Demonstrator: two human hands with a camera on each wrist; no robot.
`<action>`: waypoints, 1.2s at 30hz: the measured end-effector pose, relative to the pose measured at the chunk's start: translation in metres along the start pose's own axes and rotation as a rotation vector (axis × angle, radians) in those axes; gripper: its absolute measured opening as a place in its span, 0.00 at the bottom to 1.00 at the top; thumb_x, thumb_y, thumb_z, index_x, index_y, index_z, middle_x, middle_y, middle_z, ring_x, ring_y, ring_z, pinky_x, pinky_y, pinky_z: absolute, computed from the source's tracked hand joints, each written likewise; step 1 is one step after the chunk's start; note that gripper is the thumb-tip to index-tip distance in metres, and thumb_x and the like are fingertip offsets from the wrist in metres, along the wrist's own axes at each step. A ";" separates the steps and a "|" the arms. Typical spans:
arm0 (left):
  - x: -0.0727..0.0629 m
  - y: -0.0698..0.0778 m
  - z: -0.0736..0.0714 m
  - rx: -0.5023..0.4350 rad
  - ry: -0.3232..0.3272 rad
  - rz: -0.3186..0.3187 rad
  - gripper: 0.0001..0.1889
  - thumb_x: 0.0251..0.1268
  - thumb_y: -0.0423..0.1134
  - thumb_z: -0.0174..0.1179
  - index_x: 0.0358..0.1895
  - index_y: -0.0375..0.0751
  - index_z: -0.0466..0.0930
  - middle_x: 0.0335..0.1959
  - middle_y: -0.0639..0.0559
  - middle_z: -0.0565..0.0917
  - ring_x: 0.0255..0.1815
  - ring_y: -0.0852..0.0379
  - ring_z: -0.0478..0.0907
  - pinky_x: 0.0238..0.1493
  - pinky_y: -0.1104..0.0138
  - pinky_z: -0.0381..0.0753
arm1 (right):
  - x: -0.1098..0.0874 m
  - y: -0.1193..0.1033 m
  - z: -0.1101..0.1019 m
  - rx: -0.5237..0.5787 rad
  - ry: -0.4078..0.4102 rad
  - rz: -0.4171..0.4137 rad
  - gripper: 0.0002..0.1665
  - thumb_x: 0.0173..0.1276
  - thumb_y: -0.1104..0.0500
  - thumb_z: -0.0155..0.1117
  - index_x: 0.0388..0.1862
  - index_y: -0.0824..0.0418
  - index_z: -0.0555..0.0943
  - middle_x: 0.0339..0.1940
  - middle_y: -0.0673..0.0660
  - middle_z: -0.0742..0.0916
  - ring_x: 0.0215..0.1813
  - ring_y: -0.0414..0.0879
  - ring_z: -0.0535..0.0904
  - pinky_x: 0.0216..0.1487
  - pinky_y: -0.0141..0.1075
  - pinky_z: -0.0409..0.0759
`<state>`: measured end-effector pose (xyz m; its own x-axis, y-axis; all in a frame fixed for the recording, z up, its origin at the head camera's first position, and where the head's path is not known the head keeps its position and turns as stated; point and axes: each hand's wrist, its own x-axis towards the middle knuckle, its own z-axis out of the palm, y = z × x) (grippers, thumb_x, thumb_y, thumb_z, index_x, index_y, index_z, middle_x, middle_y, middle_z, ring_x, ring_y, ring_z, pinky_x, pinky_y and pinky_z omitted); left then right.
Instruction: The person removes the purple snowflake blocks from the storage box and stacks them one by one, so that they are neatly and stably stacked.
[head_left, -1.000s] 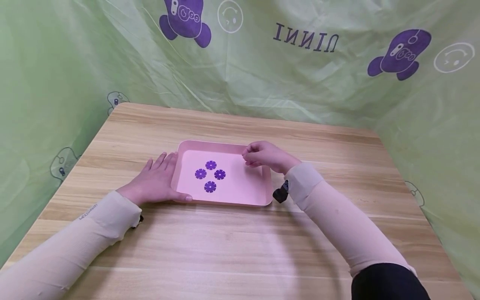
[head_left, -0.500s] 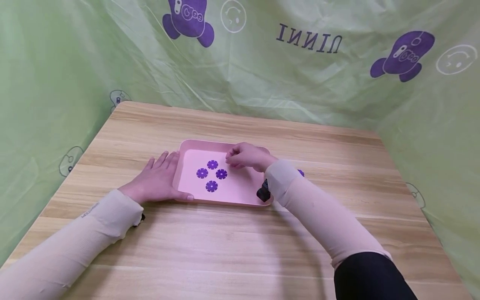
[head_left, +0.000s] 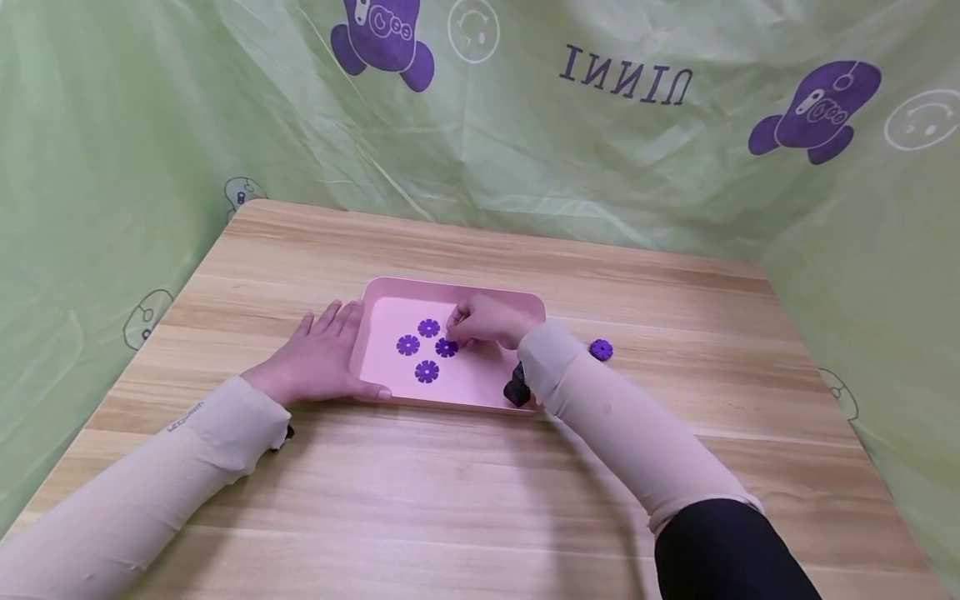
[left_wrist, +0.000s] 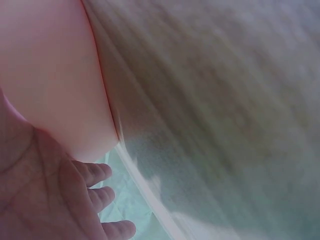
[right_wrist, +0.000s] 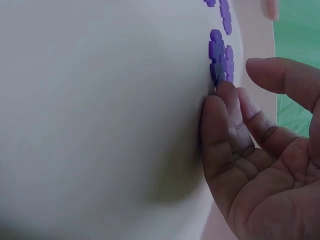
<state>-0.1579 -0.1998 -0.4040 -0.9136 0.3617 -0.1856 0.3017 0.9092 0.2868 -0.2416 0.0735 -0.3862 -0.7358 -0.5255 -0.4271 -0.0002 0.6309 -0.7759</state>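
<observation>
A pink tray (head_left: 480, 387) holds several purple notched discs, flower-like in outline, laid out in a diamond. My left hand (head_left: 318, 358) is spread along the tray's left side, its thumb at the front rim. In the left wrist view, the palm (left_wrist: 40, 185) lies beside the tray wall (left_wrist: 55, 75). My right hand (head_left: 491, 321) is low inside the tray, its fingertips at the rightmost disc (head_left: 447, 348). The right wrist view shows its fingers (right_wrist: 216, 120) bent at that disc's (right_wrist: 216, 55) edge, with the thumb held apart from them.
Another purple piece (head_left: 601, 350) lies on the wooden table (head_left: 420, 500) to the right of the tray, beside the right sleeve. A green printed curtain (head_left: 525, 167) surrounds the table at the back and sides. A small black device (head_left: 517, 387) hangs under the right wrist.
My right hand has moved left and down from the tray's right rim to the rightmost disc. The purple piece on the table has come out from behind the right arm. The left hand stays put.
</observation>
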 end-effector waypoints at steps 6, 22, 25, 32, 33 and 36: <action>0.000 0.001 0.000 -0.003 -0.004 0.001 0.78 0.44 0.83 0.64 0.81 0.24 0.36 0.82 0.28 0.44 0.83 0.30 0.35 0.77 0.34 0.35 | 0.002 0.004 0.003 -0.011 0.017 0.000 0.04 0.69 0.66 0.69 0.39 0.63 0.81 0.33 0.53 0.83 0.31 0.41 0.76 0.34 0.29 0.76; 0.002 0.004 -0.001 -0.001 -0.015 -0.005 0.78 0.45 0.83 0.63 0.81 0.25 0.34 0.83 0.28 0.42 0.82 0.30 0.34 0.77 0.35 0.33 | 0.003 0.001 0.010 -0.265 0.083 -0.003 0.15 0.61 0.58 0.79 0.40 0.60 0.81 0.29 0.51 0.82 0.32 0.42 0.74 0.36 0.31 0.72; 0.002 0.004 0.000 -0.002 -0.012 -0.007 0.78 0.45 0.83 0.63 0.81 0.25 0.35 0.83 0.28 0.42 0.82 0.29 0.34 0.77 0.35 0.33 | 0.005 0.001 0.010 -0.310 0.086 -0.013 0.16 0.60 0.58 0.80 0.41 0.60 0.82 0.31 0.51 0.82 0.33 0.42 0.74 0.37 0.32 0.72; 0.002 0.004 0.002 -0.016 -0.004 0.003 0.79 0.44 0.84 0.62 0.81 0.25 0.35 0.83 0.28 0.43 0.82 0.29 0.35 0.77 0.34 0.34 | 0.006 0.002 0.012 -0.354 0.080 -0.017 0.14 0.61 0.59 0.80 0.39 0.60 0.82 0.30 0.51 0.81 0.34 0.43 0.73 0.39 0.32 0.72; 0.002 0.004 0.002 -0.018 -0.004 0.002 0.79 0.44 0.84 0.62 0.81 0.25 0.36 0.83 0.28 0.43 0.82 0.29 0.35 0.77 0.34 0.34 | 0.006 0.002 0.012 -0.357 0.079 -0.019 0.14 0.61 0.59 0.80 0.38 0.60 0.82 0.31 0.51 0.81 0.34 0.43 0.73 0.39 0.32 0.72; 0.001 0.003 0.002 -0.016 -0.003 -0.001 0.79 0.43 0.85 0.62 0.81 0.25 0.36 0.83 0.28 0.43 0.82 0.28 0.35 0.76 0.33 0.34 | 0.004 0.001 0.013 -0.359 0.074 -0.022 0.14 0.61 0.59 0.80 0.37 0.60 0.81 0.31 0.51 0.81 0.34 0.43 0.73 0.39 0.32 0.72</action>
<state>-0.1576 -0.1957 -0.4054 -0.9132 0.3611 -0.1887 0.2960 0.9063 0.3017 -0.2362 0.0648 -0.3948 -0.7800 -0.5067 -0.3673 -0.2443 0.7869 -0.5666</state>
